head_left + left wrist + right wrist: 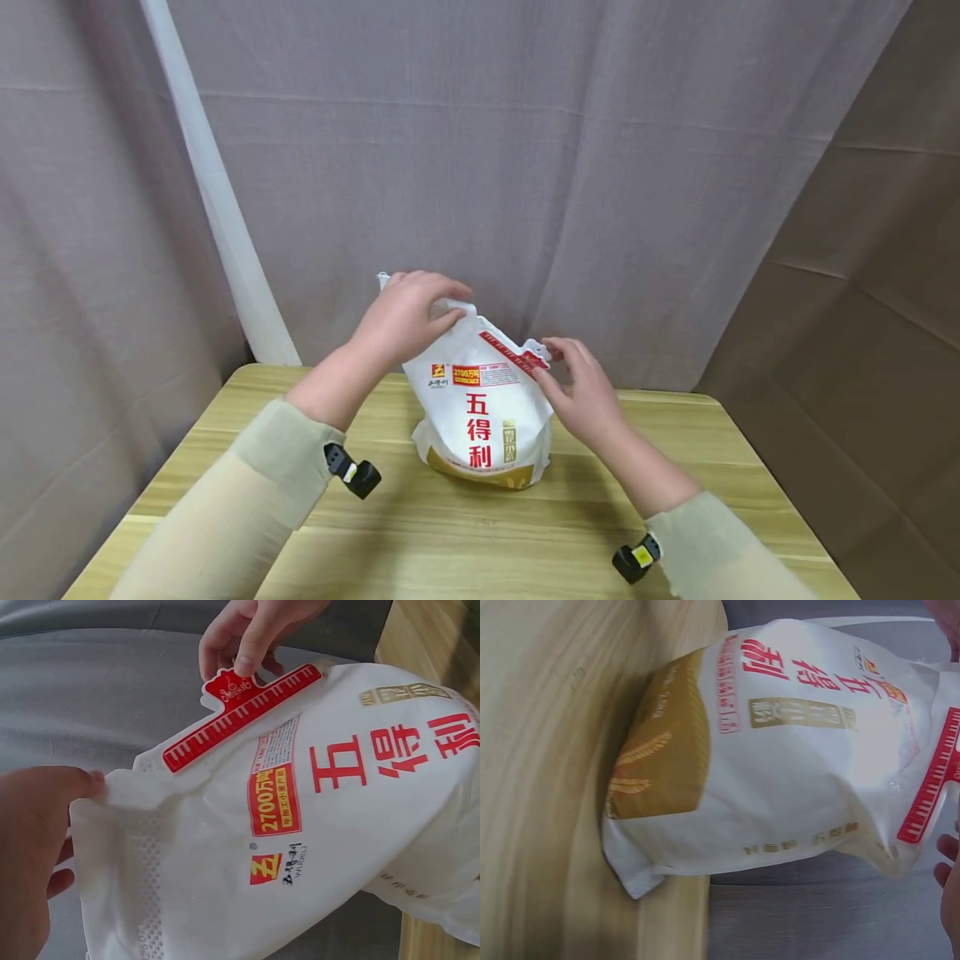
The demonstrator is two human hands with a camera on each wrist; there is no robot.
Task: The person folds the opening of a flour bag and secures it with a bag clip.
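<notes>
A white flour bag (480, 417) with red characters and a gold base stands upright on the wooden table (450, 533). A red sealing clip (517, 352) runs along part of its folded top. My left hand (408, 317) grips the bag's top left corner, fingers curled over the bunched plastic (112, 787). My right hand (577, 383) pinches the right end of the red clip (232, 712), as the left wrist view shows. In the right wrist view the bag (780, 765) and clip (934, 780) fill the frame; only fingertips show at the edge.
Grey curtains (525, 167) hang close behind the table, with a white pole (225, 217) at the back left. A brown cloth (885, 333) drapes on the right. Bare tabletop lies in front of the bag.
</notes>
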